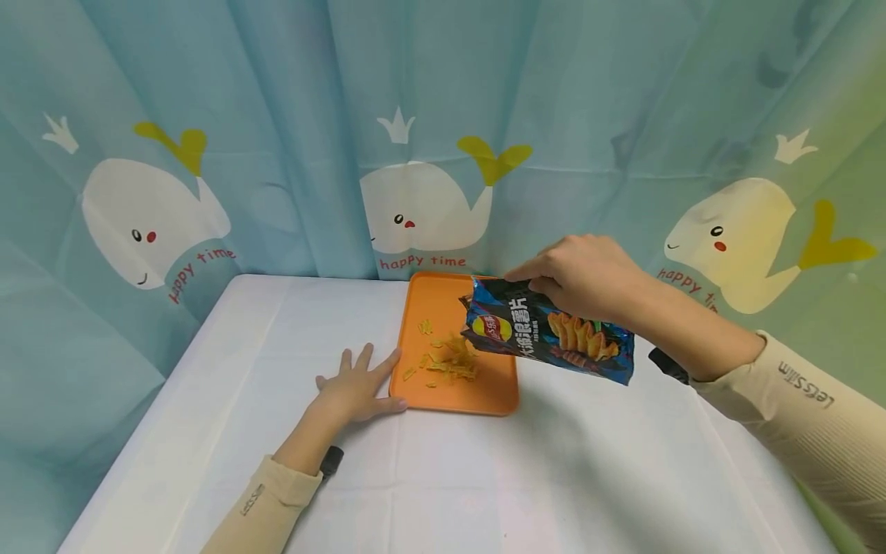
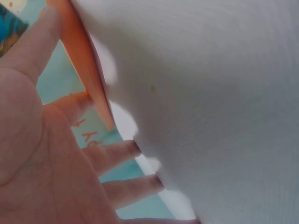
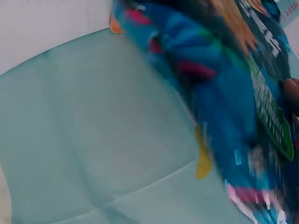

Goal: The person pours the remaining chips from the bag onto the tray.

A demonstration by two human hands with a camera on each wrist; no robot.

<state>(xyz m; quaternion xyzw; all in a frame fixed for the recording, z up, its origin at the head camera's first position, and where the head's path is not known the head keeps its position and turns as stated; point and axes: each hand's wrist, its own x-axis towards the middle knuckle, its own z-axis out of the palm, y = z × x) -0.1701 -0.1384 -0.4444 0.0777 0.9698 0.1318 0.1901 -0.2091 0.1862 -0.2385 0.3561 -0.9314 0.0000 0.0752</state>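
Note:
Over the right side of an orange tray [image 1: 432, 296], my right hand [image 1: 584, 275] grips a dark blue potato chip bag [image 1: 540, 331] by its upper side. The bag lies nearly sideways, its torn mouth facing left above the tray. Broken yellow chips [image 1: 451, 365] form a small heap on the tray, with loose bits around it. My left hand [image 1: 354, 388] is spread out at the tray's left edge, thumb and index finger touching the rim. In the right wrist view the blurred bag [image 3: 205, 88] fills the right half, and just a fingertip shows.
A white cloth [image 1: 443, 485] covers the table. Behind it hangs a blue-green curtain [image 1: 291, 115] printed with white whales, close to the tray's far edge. Dark wrist cameras sit on both arms; the right one [image 1: 668, 365] shows below the right wrist.

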